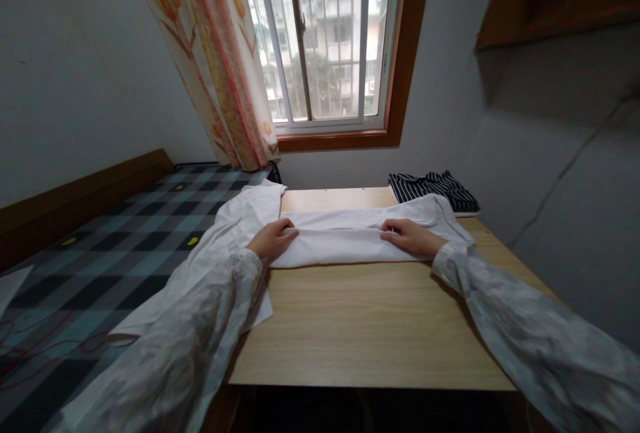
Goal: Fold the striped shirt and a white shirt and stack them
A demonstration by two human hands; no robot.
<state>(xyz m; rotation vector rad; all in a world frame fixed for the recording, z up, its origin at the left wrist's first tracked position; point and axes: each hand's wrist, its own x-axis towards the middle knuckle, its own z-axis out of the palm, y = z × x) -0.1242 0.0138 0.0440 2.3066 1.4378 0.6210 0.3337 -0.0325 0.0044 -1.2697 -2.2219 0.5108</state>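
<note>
The white cloth (345, 247) lay in a long, flat strip across the far half of the wooden table (375, 326), with a raised layer running lengthwise along it. The left hand (273, 241) was at the strip's left part, its fingers curled and its thumb drawn in close, seemingly pinching the layer's edge. The right hand (414, 238) matched it toward the right end, also nearly closed, with cloth apparently caught between thumb and fingertips. More white fabric (243, 219) spread loosely at the left, over the table's edge and onto the checked bed (150, 216); whether it was one piece with the strip could not be told. A striped garment (435, 191) lay bunched just beyond the strip's right end. The cloth looked thin, soft and light, limp enough to crease under its own weight and unlikely to suffer from handling. It would probably sag if lifted from one spot, so two pinches set well apart, on the same edge, seemed the sound hold. Layers might slide over each other, and a flat palm would likely smooth the ripples better than a tug.
</note>
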